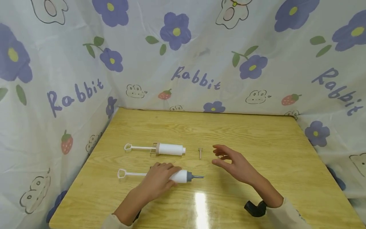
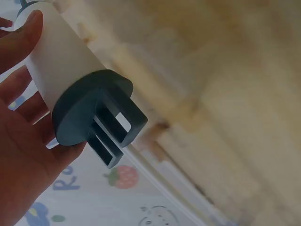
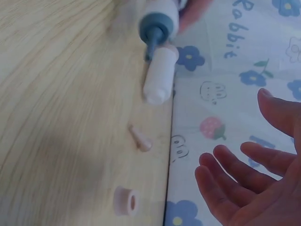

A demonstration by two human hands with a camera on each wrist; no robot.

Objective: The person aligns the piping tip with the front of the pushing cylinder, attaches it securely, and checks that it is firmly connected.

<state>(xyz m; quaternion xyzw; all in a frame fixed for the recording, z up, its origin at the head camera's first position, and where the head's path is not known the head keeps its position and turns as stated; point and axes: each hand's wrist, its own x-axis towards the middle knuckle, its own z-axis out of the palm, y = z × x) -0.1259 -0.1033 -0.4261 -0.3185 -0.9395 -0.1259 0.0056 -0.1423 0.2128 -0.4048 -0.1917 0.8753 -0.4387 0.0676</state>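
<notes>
My left hand (image 1: 158,180) grips the barrel of a large white syringe (image 1: 180,176) with a grey-blue nozzle. Its thin plunger rod ends in a white loop to the left. In the left wrist view, the thumb lies over the white barrel, above a dark grey-blue end cap (image 2: 77,110) with two rectangular loops. A second white syringe (image 1: 170,149) with a beige collar lies behind, its front end without a nozzle. My right hand (image 1: 238,163) hovers over the table, fingers spread and bent slightly, holding nothing. Nearest to it is a small beige nozzle (image 1: 200,153).
A pinkish-beige ring cap (image 3: 123,201) rests on the wooden table (image 1: 243,130), seen in the right wrist view. A printed curtain (image 1: 200,57) hangs along the table's back and sides. Light glares off the front of the tabletop.
</notes>
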